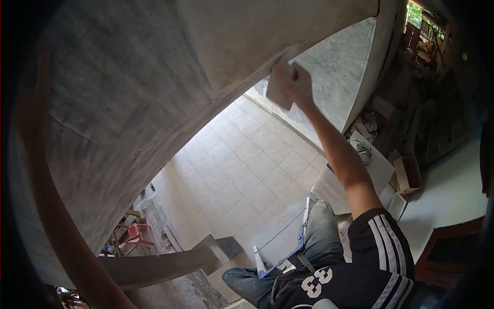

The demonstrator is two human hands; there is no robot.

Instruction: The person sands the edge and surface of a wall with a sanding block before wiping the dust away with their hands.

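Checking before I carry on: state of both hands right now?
Left hand: looks open, raised at the grey surface, dimly seen.
Right hand: closed on a flat piece, blurred.

I can read one marking from here: a large white number on the front of the black shirt [334, 288], which looks like "33", tilted from my view.

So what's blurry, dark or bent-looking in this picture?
Head view: the right hand and the flat piece it holds are blurred, probably by motion; the left hand sits in shadow; the tiled floor glares palest at its far end; edges bow; corners go black.
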